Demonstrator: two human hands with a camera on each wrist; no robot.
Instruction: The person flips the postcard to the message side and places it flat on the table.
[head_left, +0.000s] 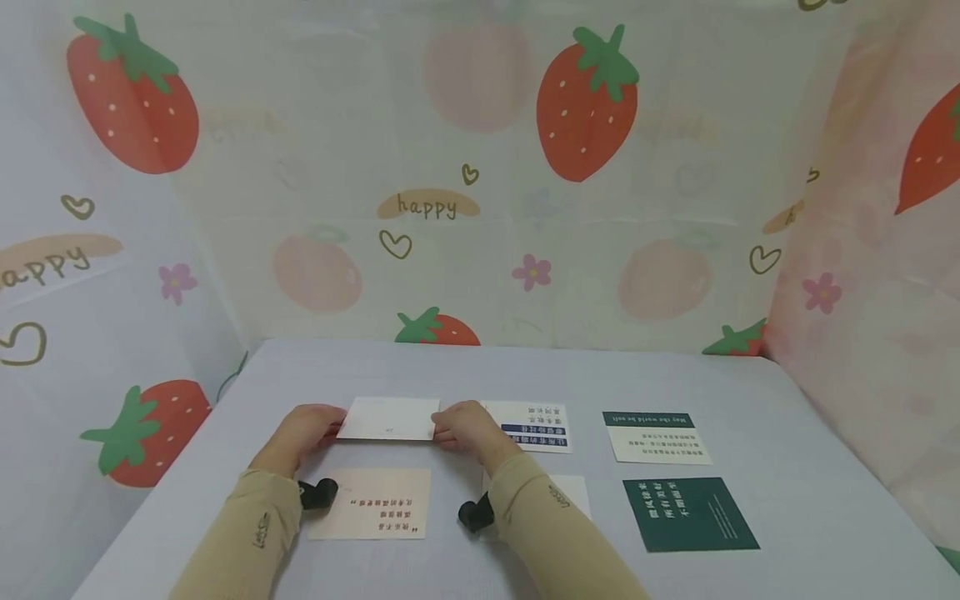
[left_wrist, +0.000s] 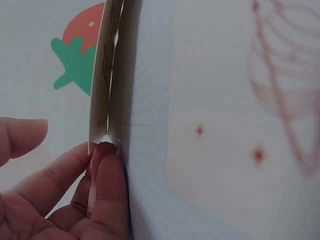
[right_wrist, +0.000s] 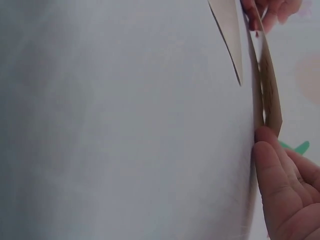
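Note:
In the head view a blank-looking white card with a tiny mark lies face-up between my two hands. My left hand grips its left end, and my right hand grips the right end. Curled fingertips meet the card's edge in the left wrist view, where one digit stands off above it. The right wrist view has fingertips right at the card's other end. Seen edge-on from the left wrist, the card has lines printed on its shadowed underside.
Nearer me lies a cream card with red print. A blue-and-white card is just behind my right hand; another white card is partly under my right forearm. Two green cards lie to the right. A strawberry-print curtain surrounds the table.

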